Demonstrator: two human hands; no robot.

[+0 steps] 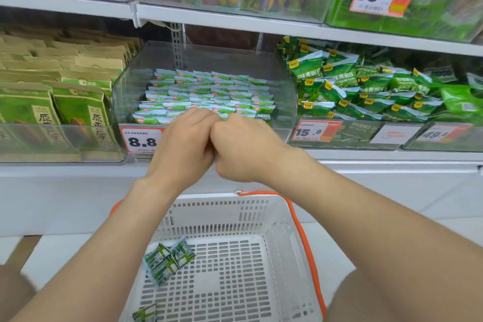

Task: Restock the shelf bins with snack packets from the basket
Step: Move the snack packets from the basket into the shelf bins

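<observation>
Left hand (183, 144) and right hand (243, 149) are touching knuckle to knuckle, fingers curling out of sight, so I can't tell what they're holding. Tag (141, 140) is sitting just left. Beyond, packets (209, 91) are lying crosswise in rows in the bin (209, 60). Basket (277, 256) is waiting below.

The left arm (109, 238) and right arm (352, 206) are bare all the way from the wrist to the edge of the view. The left hand (183, 144) and right hand (243, 149) are bare too. A blurry bare knee (13, 293) shows at the bottom left corner.
</observation>
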